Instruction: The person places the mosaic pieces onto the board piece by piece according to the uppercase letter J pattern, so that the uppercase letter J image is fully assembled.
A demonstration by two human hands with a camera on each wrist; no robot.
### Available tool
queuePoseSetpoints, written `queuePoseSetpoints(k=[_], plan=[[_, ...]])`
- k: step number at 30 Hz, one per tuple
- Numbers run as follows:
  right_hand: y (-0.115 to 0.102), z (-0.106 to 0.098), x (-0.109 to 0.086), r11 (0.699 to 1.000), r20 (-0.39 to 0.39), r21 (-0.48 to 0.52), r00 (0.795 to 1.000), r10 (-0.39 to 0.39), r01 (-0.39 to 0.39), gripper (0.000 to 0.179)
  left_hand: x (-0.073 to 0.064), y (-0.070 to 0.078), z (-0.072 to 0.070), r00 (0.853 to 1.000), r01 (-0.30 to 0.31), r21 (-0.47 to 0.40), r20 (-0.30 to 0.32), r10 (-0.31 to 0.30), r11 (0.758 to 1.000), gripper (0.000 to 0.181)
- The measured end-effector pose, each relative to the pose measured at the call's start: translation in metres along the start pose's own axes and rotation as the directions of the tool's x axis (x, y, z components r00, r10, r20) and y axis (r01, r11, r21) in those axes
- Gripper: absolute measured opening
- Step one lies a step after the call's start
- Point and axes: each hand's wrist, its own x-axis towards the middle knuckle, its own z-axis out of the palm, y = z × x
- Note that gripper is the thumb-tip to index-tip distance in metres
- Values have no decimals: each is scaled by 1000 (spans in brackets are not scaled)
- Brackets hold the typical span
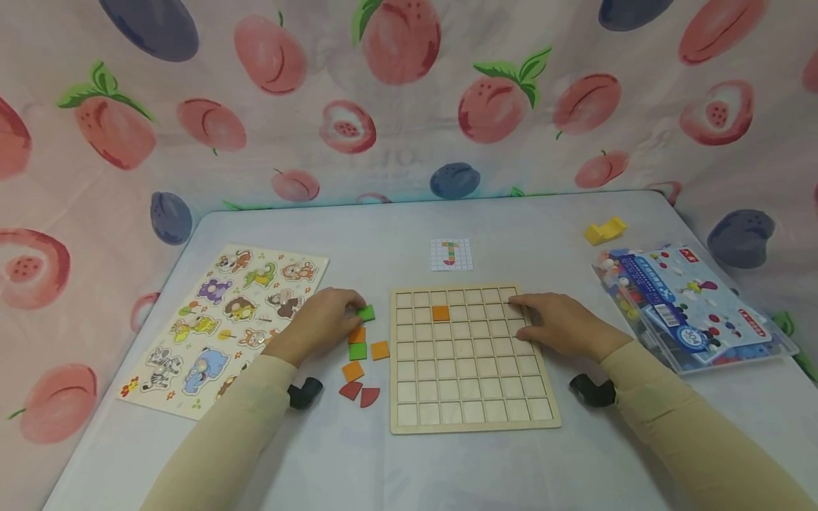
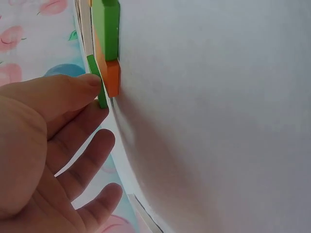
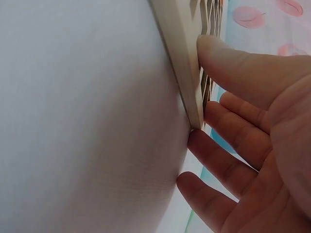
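Observation:
My left hand (image 1: 319,319) pinches a green square tile (image 1: 366,313) between thumb and forefinger. Beside it lie an orange tile (image 1: 358,335), another green tile (image 1: 358,351), more orange tiles (image 1: 380,350) and two red quarter-round pieces (image 1: 370,397). A wooden grid board (image 1: 473,429) is in the middle, with one orange tile (image 1: 440,313) in its second row. On the board's upper right edge rests my right hand (image 1: 565,323). In the right wrist view its thumb (image 3: 233,60) touches the board's top, with the fingers extended round the corner.
A small card (image 1: 451,254) with a coloured grid pattern lies behind the board. At left is an animal puzzle board (image 1: 224,330). A clear plastic box (image 1: 696,305) of colourful pieces and a yellow piece (image 1: 604,231) are at right.

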Motion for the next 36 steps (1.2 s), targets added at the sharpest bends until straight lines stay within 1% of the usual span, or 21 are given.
queuePoseSetpoints(k=[4,11,18,22,30,36], plan=[[0,-1,0,1000,-2,3,1000,-2,2,58,1,2,0,1000,-12,2,-6,12,1000,27],[0,-1,0,1000,-4,8,1000,-2,2,58,6,7,0,998,-52,20,-27,52,998,26],[0,0,0,1000,4,27,1000,3,-3,58,8,17,3,1000,-20,15,-13,20,1000,26],[1,0,0,1000,1,29,1000,-5,5,58,8,22,3,1000,-21,19,-11,21,1000,26],[1,0,-1,1000,2,27,1000,-2,2,58,10,30,3,998,-65,13,-3,65,998,26],[-1,0,-1,1000,-2,26,1000,0,0,58,12,35,6,997,-80,11,-17,80,997,26]])
